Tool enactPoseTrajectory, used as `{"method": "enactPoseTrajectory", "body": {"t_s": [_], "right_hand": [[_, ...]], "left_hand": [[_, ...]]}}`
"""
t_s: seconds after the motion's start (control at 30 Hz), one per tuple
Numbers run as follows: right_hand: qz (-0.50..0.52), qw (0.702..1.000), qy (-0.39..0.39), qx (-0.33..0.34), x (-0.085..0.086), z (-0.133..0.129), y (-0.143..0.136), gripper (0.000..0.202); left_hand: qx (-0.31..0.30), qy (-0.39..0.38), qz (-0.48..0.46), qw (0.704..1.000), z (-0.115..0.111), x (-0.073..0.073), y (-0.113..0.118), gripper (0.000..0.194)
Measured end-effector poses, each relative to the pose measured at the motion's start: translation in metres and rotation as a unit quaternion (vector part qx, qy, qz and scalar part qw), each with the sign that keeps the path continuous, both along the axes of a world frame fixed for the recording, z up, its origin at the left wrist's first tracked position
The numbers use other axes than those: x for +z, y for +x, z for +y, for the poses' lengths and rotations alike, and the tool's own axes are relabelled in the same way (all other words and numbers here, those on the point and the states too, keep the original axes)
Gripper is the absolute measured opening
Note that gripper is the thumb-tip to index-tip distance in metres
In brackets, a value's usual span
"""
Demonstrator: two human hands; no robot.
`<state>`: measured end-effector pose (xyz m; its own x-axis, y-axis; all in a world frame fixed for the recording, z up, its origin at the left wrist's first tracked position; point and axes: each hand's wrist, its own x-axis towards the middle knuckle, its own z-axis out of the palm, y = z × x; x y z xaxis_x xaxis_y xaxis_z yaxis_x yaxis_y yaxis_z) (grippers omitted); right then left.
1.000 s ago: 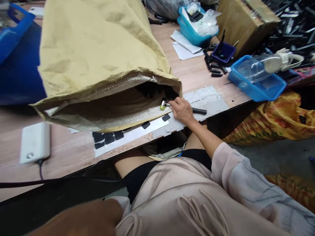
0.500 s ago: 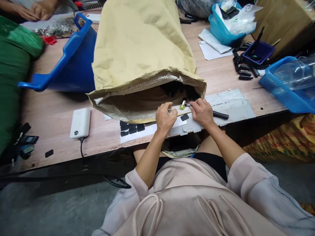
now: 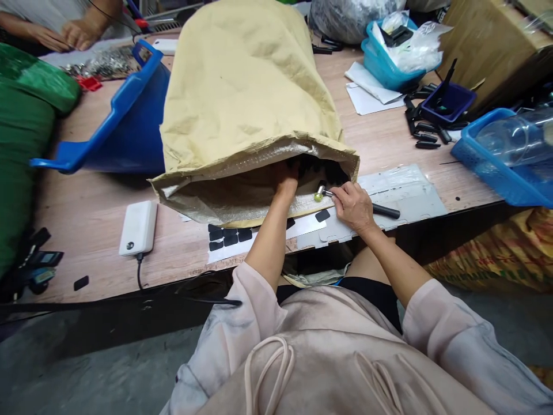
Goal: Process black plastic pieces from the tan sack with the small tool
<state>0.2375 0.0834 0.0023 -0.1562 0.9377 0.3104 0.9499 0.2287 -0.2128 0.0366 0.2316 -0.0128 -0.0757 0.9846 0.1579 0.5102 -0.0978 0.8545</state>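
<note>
My left hand [image 3: 288,176] reaches into the open mouth of a large yellowish paper sack [image 3: 254,86], among black pieces [image 3: 309,165]; its fingers are hidden there. Closed around a small hammer is my right hand [image 3: 354,204], just right of the sack's mouth. The hammer's head [image 3: 320,190] is metal with a yellow-green face, and its black handle [image 3: 386,211] sticks out to the right below the hand. Under the sack's front edge lies a white sheet [image 3: 302,226] with black rounded squares [image 3: 230,237]. A grey flat board [image 3: 415,193] lies beneath the right hand.
A blue basin [image 3: 129,127] and a white power bank [image 3: 138,227] with a cable lie left. Right are a blue basket [image 3: 488,167], a purple tray [image 3: 462,105] with black parts around it, and a cardboard box [image 3: 488,40]. Another person's hands [image 3: 80,34] are at upper left.
My left hand has moved from in front of the sack forward into its mouth. My right hand still holds the hammer in about the same place. The view has shifted slightly.
</note>
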Motion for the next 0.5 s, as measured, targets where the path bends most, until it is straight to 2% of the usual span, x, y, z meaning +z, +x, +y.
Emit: {"method": "enactPoseTrajectory", "body": {"t_s": [0.07, 0.13, 0.23, 0.3, 0.4, 0.5], "right_hand": [[0.003, 1.000, 0.000, -0.001, 0.000, 0.000, 0.000, 0.029], [0.005, 1.000, 0.002, 0.000, 0.000, 0.000, 0.000, 0.028], [0.007, 1.000, 0.008, 0.002, -0.001, 0.000, 0.000, 0.028], [0.005, 1.000, 0.011, 0.003, -0.001, 0.001, 0.001, 0.028], [0.002, 1.000, 0.014, 0.004, -0.002, 0.002, 0.001, 0.028], [0.003, 1.000, 0.016, 0.000, -0.002, 0.003, 0.002, 0.027]], "left_hand": [[0.043, 0.002, 0.001, 0.999, -0.009, 0.006, -0.010, 0.009], [0.049, 0.010, 0.009, 0.999, -0.030, 0.019, -0.021, 0.011], [-0.007, 0.029, 0.039, 0.999, -0.075, 0.040, -0.038, 0.020], [-0.072, 0.032, 0.072, 0.994, -0.104, 0.046, -0.046, 0.018], [-0.143, 0.017, 0.116, 0.983, -0.131, 0.040, -0.051, 0.013], [-0.172, 0.004, 0.150, 0.974, -0.139, 0.026, -0.049, 0.014]]}}
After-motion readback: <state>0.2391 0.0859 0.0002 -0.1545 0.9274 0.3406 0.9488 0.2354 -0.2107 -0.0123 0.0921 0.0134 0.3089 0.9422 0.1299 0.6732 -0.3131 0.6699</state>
